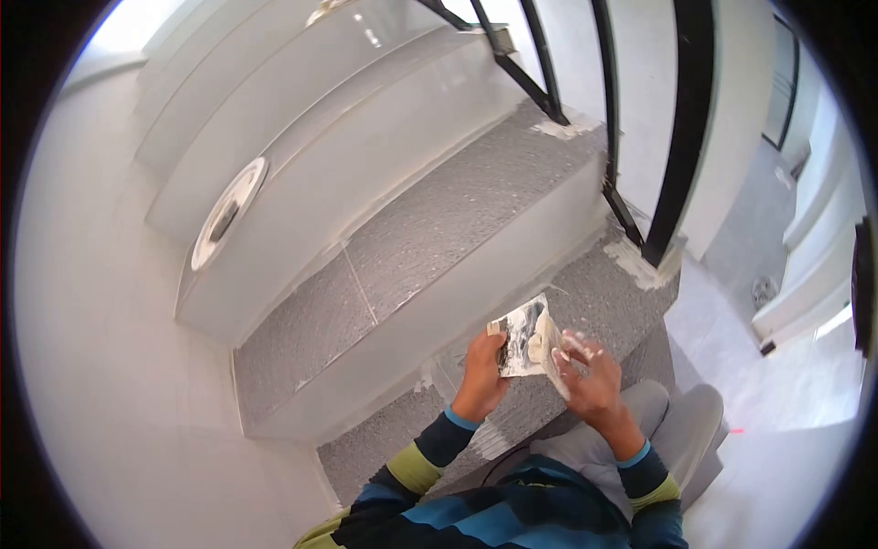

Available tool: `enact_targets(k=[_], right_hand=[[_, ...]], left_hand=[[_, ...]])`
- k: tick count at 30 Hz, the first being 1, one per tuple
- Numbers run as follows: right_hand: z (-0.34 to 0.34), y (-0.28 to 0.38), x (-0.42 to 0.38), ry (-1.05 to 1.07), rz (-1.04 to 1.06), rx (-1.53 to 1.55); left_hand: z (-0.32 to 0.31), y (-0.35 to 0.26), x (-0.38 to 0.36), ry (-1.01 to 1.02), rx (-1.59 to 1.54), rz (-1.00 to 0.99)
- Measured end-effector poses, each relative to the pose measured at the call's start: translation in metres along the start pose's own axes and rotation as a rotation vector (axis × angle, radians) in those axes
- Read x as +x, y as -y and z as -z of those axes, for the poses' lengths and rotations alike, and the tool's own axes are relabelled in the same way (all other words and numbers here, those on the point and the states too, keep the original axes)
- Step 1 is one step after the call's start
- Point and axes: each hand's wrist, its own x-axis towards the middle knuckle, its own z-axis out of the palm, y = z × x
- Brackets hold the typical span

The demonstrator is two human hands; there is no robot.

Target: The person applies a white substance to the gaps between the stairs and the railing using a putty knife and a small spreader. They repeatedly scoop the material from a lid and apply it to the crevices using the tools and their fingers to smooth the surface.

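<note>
My left hand (480, 377) is closed around a flat scraper (523, 346), whose pale blade is smeared with white and dark filler paste. My right hand (593, 382), its fingers coated in white paste, grips a second narrow, paste-covered scraper (554, 364). This one meets the first blade, and a cream lump of filler (540, 343) lies where they touch. My fingers partly hide both tools. Beneath my hands is a speckled grey stair tread (585, 297), with white smears along its joint with the riser.
Grey treads with pale risers (466, 247) climb to the upper left beside a white wall (101, 320). A white round lid-like disc (242, 197) with a dark patch rests on a higher step. Black railing posts (681, 137) stand at the right, white filler around their feet.
</note>
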Motion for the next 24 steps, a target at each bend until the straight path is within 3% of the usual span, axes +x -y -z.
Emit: enact_targets(k=[2,4,8,12,14,18,19,21,24], right_hand=[[-0.005,-0.002,0.000,0.012,0.017,0.038],[-0.008,-0.014,-0.006,0.242,-0.097,-0.092],[-0.006,-0.028,-0.017,0.185,-0.254,-0.008],[0.013,-0.044,-0.030,0.162,-0.363,0.139],[0.023,-0.049,-0.036,0.193,-0.424,0.167],[0.044,-0.068,-0.059,0.269,-0.643,0.148],[0.048,-0.077,-0.063,0.343,-0.741,0.199],[0.057,-0.080,-0.058,0.314,-0.791,0.267],[0.059,-0.104,-0.075,0.267,-0.800,0.327]], left_hand=[[0.005,-0.005,-0.010,-0.011,-0.079,-0.014],[0.014,-0.016,-0.023,0.014,-0.101,-0.081],[0.059,-0.008,-0.048,0.053,-0.014,-0.269],[0.191,0.088,-0.053,-0.413,0.680,-0.525],[0.205,0.093,-0.074,-0.641,0.622,-0.492],[0.228,0.101,-0.109,-0.909,0.957,-0.633],[0.226,0.097,-0.110,-0.904,0.949,-0.632],[0.222,0.089,-0.109,-0.869,0.533,-0.740],[0.207,0.086,-0.110,-0.905,0.638,-0.705]])
